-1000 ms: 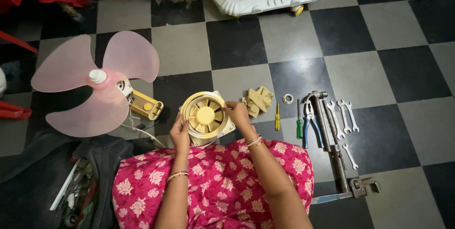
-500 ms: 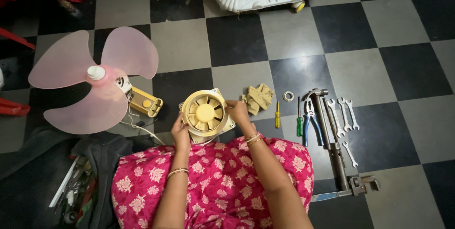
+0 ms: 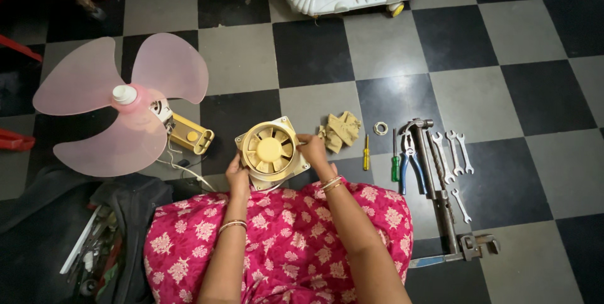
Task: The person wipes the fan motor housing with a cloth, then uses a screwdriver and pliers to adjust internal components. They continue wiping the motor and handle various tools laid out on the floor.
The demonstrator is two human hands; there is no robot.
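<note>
Both the left hand point(image 3: 238, 175) and the right hand point(image 3: 311, 150) clasp a small square yellow fan point(image 3: 272, 152), fingers curled round opposite frame edges, a rigid, seemingly light casing best held clear of its blades.

Square cream exhaust fan point(image 3: 272, 152), blades facing up, above lap

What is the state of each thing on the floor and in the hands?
Small square yellow fan: tilted, held at both sides.
Left hand: grips fan's lower left edge.
Right hand: grips fan's right edge.
Pink three-blade fan: lying flat, blades bare.
Beige cloth: crumpled.
Blue-handled pliers: lying closed.
Yellow screwdriver: lying flat.
</note>
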